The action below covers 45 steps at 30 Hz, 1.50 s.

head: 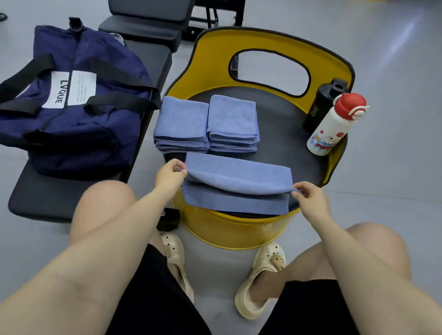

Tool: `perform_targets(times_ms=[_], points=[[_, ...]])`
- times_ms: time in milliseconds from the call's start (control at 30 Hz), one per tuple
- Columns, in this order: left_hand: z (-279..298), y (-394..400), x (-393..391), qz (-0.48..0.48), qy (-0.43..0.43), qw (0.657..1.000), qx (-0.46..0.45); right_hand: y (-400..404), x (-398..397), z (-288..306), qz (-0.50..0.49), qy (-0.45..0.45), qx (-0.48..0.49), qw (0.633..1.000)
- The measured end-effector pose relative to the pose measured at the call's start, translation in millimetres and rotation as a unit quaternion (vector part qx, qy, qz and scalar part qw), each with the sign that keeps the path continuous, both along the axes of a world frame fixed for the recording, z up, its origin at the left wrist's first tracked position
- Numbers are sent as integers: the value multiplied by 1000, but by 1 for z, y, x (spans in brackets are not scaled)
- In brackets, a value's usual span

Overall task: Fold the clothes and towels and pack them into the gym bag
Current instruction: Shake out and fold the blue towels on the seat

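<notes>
The navy gym bag point(66, 102) waits left of the yellow barrel seat point(235, 223); folded towel stacks point(208, 123) sit on it. Nearest, left hand point(170, 175) and right hand point(311, 197) pinch the blue towel's point(235, 186) ends, seemingly folding it.

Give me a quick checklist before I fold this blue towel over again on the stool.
1. Left hand pinches the towel's left corner: ok.
2. Right hand pinches the right corner: ok.
3. The towel lies flat on the stool, its upper layer lifted at the front edge: ok.
4. Two stacks of folded towels sit behind, apart from the one in hand: ok.
5. Bottles stand at the stool's right edge, clear of the towel: ok.
6. Gym bag on the bench is open for packing: cannot tell.
</notes>
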<state>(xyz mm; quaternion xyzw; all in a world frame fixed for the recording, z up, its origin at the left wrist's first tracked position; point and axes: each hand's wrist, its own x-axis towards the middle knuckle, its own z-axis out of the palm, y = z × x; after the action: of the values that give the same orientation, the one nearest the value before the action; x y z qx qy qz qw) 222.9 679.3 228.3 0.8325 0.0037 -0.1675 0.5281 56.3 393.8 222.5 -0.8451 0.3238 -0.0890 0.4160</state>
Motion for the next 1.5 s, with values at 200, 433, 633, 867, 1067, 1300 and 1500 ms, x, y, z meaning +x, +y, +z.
perform_targets(times_ms=[200,433,633,867,1067,1300,1500], points=[[-25,12,-16,-5,72,997,22,15,-18,-25,-2,30,18,999],[-47,8,-25,92,150,981,-82,22,-23,-44,-103,-17,134,985],[-50,-2,-29,102,141,981,-92,21,-8,-54,-153,-51,95,982],[-60,-8,-39,58,107,992,-19,21,-4,-61,-143,-8,40,989],[-53,-26,-47,-13,-172,968,181,43,11,-50,-38,-44,-126,990],[-61,-72,-49,-262,-255,881,299,80,57,-54,223,1,-190,956],[-78,-80,-50,-305,-278,830,375,70,62,-71,238,103,-266,928]])
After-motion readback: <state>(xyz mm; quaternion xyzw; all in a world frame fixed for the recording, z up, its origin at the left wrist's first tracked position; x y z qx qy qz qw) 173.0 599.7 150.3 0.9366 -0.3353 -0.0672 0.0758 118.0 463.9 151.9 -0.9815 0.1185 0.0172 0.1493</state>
